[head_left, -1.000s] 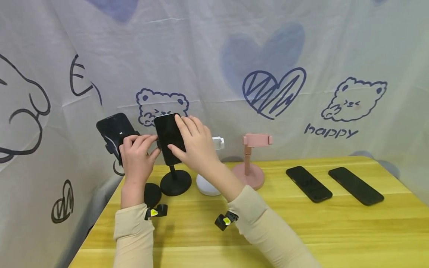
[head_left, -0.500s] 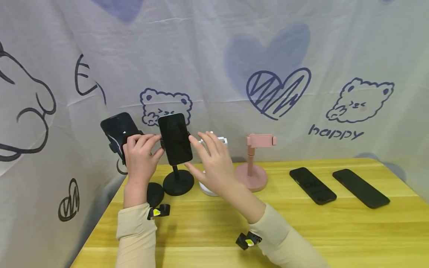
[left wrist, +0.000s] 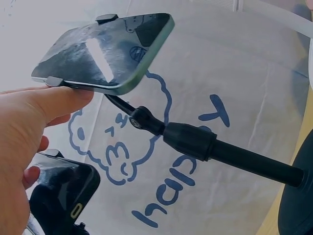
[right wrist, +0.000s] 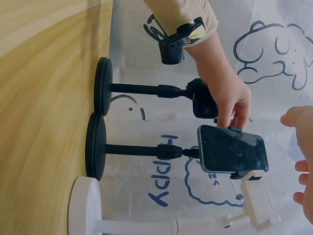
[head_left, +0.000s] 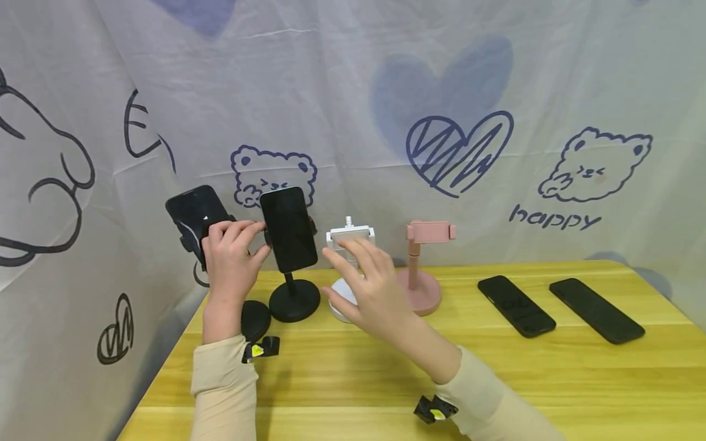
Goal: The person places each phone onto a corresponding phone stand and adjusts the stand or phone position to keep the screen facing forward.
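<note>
A dark phone (head_left: pixel 289 229) with a pale green edge stands upright in the clamp of a black phone stand (head_left: pixel 294 300). My left hand (head_left: pixel 228 257) is at its left side, fingertips touching the edge by the clamp arm (left wrist: pixel 55 82), thumb apart below. Behind that hand, another black phone (head_left: pixel 197 211) sits tilted in a second black stand, whose base (head_left: pixel 255 320) is partly covered. My right hand (head_left: pixel 375 288) hovers with spread, relaxed fingers and nothing in them, in front of a white phone stand (head_left: pixel 350 233) whose holder bears no phone.
Right of the white stand is a pink phone stand (head_left: pixel 421 291). Two dark phones, one nearer (head_left: pixel 515 305) and one farther right (head_left: pixel 597 310), lie flat on the yellow wooden table (head_left: pixel 342 380). A printed cloth (head_left: pixel 353 110) hangs behind.
My right hand has let go of the phone in the middle-left stand and moved right and down, uncovering the white stand. The left hand stays at the phone's left edge.
</note>
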A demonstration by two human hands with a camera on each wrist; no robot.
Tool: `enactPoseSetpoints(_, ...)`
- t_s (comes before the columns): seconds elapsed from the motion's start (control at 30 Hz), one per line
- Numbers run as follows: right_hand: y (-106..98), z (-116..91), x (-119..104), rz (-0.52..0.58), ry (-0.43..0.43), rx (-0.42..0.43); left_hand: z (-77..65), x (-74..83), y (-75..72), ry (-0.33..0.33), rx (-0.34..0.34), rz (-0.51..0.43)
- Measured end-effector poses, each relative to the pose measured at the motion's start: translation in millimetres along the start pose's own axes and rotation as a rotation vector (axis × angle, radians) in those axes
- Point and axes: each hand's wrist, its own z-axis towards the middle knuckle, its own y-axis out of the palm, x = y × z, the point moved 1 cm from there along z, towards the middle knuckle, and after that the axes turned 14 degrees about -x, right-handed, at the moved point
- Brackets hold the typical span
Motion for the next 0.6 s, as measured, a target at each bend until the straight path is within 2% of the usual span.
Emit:
enactPoseSetpoints(0.2, -2.1, -11.8, 1.7, 0.013, 0.006, -0.006, -0.8, 0.7, -5.6, 0.010, -0.016, 0.004)
enactPoseSetpoints(0.6, -8.9, -27.7, 11.6, 0.055, 0.041, -0.079, -1.9, 0.8, -18.6, 0.025, -0.052, 0.005)
